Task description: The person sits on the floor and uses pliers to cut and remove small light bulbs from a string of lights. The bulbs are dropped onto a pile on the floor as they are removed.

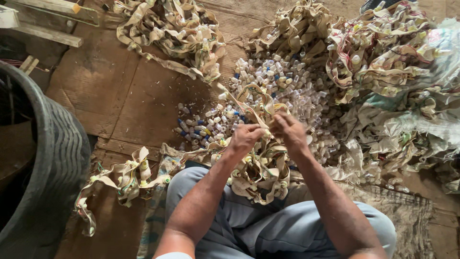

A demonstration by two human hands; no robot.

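Note:
My left hand (pixel 245 137) and my right hand (pixel 289 130) are close together above my lap, both gripping a beige cloth strip (pixel 258 168) studded with small plastic caps. The strip loops down over my grey trousers (pixel 268 225) and trails off to the left across the floor (pixel 125 178). My fingers pinch the strip where a cap sits; what lies between the fingertips is hidden. Just beyond my hands spreads a pile of loose small caps (pixel 278 91), mostly clear and white with some blue and yellow.
Heaps of similar tangled strips lie at the top centre (pixel 177 33) and right (pixel 383 52), some on a woven sack (pixel 431 120). A big black tyre (pixel 52 158) stands at the left. Wooden planks (pixel 43 19) lie top left on the cardboard-covered floor.

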